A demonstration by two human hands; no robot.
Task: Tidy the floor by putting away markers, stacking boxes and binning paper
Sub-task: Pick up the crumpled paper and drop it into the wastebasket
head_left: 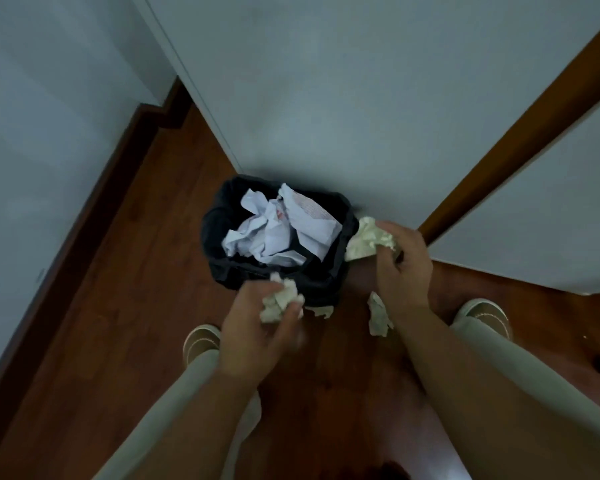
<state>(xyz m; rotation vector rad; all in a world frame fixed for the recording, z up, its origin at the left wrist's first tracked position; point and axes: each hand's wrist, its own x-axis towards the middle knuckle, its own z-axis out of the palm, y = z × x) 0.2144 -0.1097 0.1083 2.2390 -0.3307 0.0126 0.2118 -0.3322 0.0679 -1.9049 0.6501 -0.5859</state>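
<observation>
Left hand (pixel 257 327) curled round a paper wad (pixel 280 301) at bin (pixel 222 265) rim; right hand (pixel 404 268) pinching another wad (pixel 368 239) just beside bin.

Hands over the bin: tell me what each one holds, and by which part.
The left hand grips a crumpled paper wad around its near side. The right hand pinches another crumpled paper by its right edge, beside the bin.

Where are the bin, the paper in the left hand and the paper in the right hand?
bin (pixel 219 237): head view, on its dark left wall.
left paper (pixel 279 301): head view, on the crumpled middle, above the fingers.
right paper (pixel 364 240): head view, on the part left of the hand.
</observation>
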